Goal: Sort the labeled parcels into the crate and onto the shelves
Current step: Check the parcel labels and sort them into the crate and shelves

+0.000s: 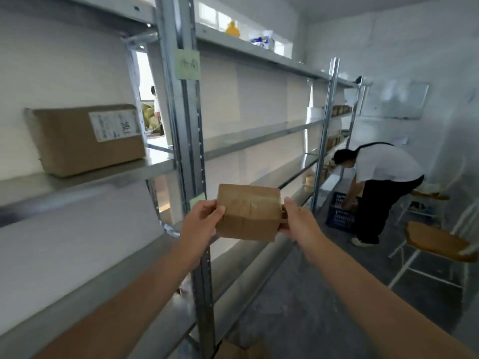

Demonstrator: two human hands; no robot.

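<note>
Along your left side runs a tall metal rack [248,141] of grey shelves, reaching to the far end of the room. Beside it, on the right, lies the grey concrete floor [298,307].

Down the aisle another person [383,177], in a white top and dark trousers, bends forward. Both arms reach down into a blue crate [337,216] that sits on the floor just beside the rack.

On the shelf at your upper left sits a large box [85,143] of brown cardboard, flat on its base. It has a white label on the upper right of its front face, and the writing is too smeared to make out.

To your right stands a chair [435,242] with a white frame and a brown seat. A whiteboard [404,99] hangs on the far wall, too blurred to read.

You hold a small box [248,213] of brown cardboard in the air between both hands. It is in front of the rack, just right of its nearest upright [189,141], and well apart from the crate. A taped seam runs down its near face.

Your left hand [201,218] grips its left end, thumb laid over the near edge and fingers curled round the side. Your right hand [298,221] clasps the right end, fingers wrapped round that side.

High on the upright, above the level of the large box, is stuck a green note [188,64] with handwriting you cannot read from this view.
</note>
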